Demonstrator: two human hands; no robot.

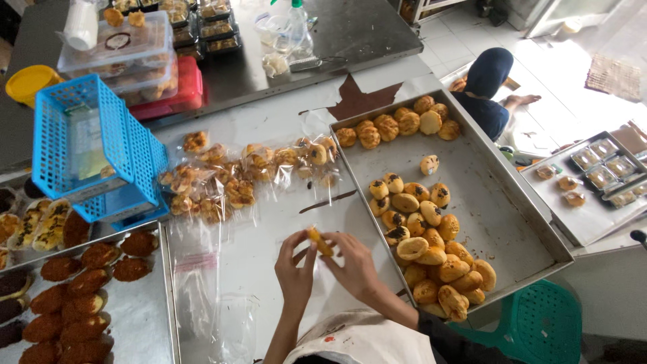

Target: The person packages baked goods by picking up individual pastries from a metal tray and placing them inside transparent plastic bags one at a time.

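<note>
Golden pastry (319,241) btwn both hands (bag unclear), left hand (295,269), right hand (354,264).

A long steel-topped counter (269,222) runs across the view, with a darker steel counter (364,34) behind it. To the right the floor (465,34) is pale tile, brightly lit, almost washed out toward the upper right corner. A woven mat (613,75) lies there on the tiles. A green plastic stool (542,323) stands low at the right, beside the counter's edge.
</note>
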